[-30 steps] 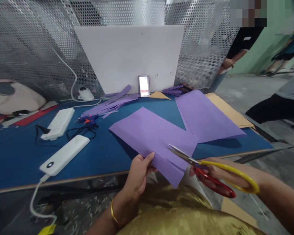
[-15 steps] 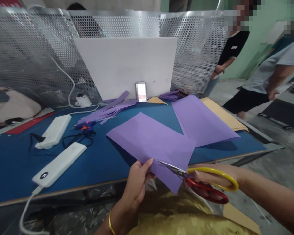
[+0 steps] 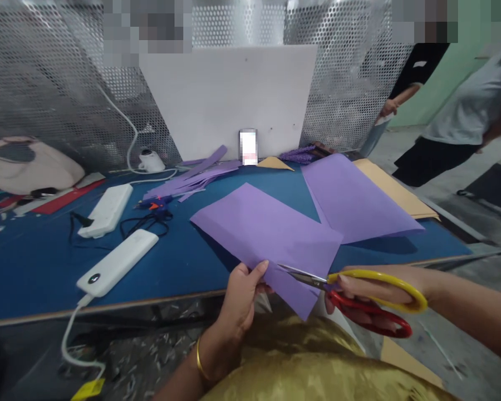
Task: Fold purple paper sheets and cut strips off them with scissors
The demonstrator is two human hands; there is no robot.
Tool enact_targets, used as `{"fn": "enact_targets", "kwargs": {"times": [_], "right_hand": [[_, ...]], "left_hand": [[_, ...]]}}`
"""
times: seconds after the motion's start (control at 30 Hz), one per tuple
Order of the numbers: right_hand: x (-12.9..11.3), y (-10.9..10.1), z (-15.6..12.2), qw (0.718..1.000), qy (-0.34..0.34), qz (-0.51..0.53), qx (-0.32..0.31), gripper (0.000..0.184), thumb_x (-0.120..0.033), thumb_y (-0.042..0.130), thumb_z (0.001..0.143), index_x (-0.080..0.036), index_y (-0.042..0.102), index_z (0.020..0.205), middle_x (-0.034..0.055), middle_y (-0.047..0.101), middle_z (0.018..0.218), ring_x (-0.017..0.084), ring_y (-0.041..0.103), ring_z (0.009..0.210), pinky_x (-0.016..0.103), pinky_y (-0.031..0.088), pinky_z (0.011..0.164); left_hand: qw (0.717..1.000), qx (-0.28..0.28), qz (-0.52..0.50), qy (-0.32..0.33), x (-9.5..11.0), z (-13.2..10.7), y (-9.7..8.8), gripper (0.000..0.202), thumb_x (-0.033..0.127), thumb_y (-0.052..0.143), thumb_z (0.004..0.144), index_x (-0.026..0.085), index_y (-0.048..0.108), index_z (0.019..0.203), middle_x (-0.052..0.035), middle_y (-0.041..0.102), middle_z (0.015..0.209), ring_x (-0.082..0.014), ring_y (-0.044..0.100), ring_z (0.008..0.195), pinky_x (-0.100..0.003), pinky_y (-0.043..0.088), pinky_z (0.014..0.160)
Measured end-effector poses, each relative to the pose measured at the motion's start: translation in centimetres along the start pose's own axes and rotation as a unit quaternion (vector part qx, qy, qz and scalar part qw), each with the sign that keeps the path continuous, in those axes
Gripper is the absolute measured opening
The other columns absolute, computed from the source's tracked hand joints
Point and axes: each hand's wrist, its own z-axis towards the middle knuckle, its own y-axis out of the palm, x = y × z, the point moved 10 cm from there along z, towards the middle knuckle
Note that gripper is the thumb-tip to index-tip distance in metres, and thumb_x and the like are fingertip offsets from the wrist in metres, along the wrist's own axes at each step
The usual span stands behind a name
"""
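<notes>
My left hand (image 3: 244, 289) pinches the near edge of a purple paper sheet (image 3: 267, 228), thumb on top. In my right hand (image 3: 363, 287) is a pair of scissors (image 3: 376, 275) with one yellow and one red handle loop. Their blades lie along a cut in the sheet, just right of my left thumb. A partly cut strip of the paper (image 3: 298, 298) hangs down below the blades. More purple sheets (image 3: 359, 206) rest on the blue table to the right, on top of tan paper (image 3: 401, 192).
Purple strips (image 3: 200, 178) lie behind, near a blue glue gun (image 3: 156, 203). Two white devices, a power bank (image 3: 119, 262) and a power strip (image 3: 108, 209), sit left. A phone (image 3: 249, 147) leans on a white board (image 3: 229, 100). People stand beyond the table at right.
The view has tilted down and shifted left, so everything appears a little higher and further right. The scissor blades look more closed along the cut. Both hands keep their hold.
</notes>
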Motion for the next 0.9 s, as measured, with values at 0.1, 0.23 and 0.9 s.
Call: {"fn": "enact_targets", "kwargs": {"times": [0.1, 0.23, 0.9], "right_hand": [[-0.3, 0.5, 0.4, 0.999, -0.001, 0.025, -0.036, 0.079, -0.087, 0.041, 0.083, -0.013, 0.061, 0.101, -0.0015, 0.054, 0.068, 0.003, 0.040, 0.037, 0.017, 0.033, 0.035], [-1.3, 1.0, 1.2, 0.997, -0.018, 0.053, -0.049, 0.072, -0.087, 0.042, 0.083, -0.016, 0.057, 0.083, -0.0058, 0.048, 0.058, 0.003, 0.034, 0.033, 0.017, 0.025, 0.030], [0.8, 1.5, 4.5, 0.996, -0.076, 0.010, 0.043, 0.063, -0.083, 0.045, 0.086, -0.020, 0.044, 0.079, -0.0090, 0.041, 0.056, 0.004, 0.040, 0.037, 0.015, 0.037, 0.033]], "left_hand": [[1.000, 0.006, 0.006, 0.010, 0.1, -0.1, -0.1, 0.051, 0.043, 0.089, 0.063, 0.010, 0.069, 0.097, -0.0090, 0.074, 0.085, -0.0158, 0.063, 0.060, -0.028, 0.052, 0.053], [1.000, 0.007, 0.002, 0.013, 0.1, -0.1, -0.2, 0.052, 0.042, 0.089, 0.063, 0.010, 0.069, 0.099, -0.0105, 0.075, 0.089, -0.0156, 0.064, 0.061, -0.028, 0.052, 0.054], [1.000, -0.005, -0.026, -0.012, -0.7, 0.1, 0.0, 0.042, 0.035, 0.088, 0.067, 0.011, 0.070, 0.095, -0.0060, 0.072, 0.079, -0.0147, 0.063, 0.062, -0.025, 0.050, 0.055]]}}
